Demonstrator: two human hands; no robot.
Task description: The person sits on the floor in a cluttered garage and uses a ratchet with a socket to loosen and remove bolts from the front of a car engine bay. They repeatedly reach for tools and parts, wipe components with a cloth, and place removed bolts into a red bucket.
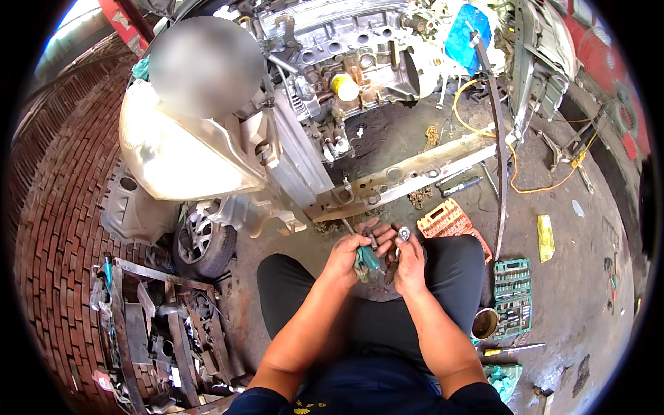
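Your left hand [348,254] is closed on the green-handled screwdriver [366,259] over your lap, and your right hand [409,261] pinches a small round metal socket piece [404,235] at its 12 o'clock. Step looks like fitting tool to piece; the next move needs tip alignment. The orange socket case [449,220] sits at 1 o'clock.

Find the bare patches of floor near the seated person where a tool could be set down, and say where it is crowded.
Bare floor lies right of the green socket case, below the yellow packet. Another patch lies between the orange case and the socket case. Crowded: the scrap rack at the left, and around the hands.
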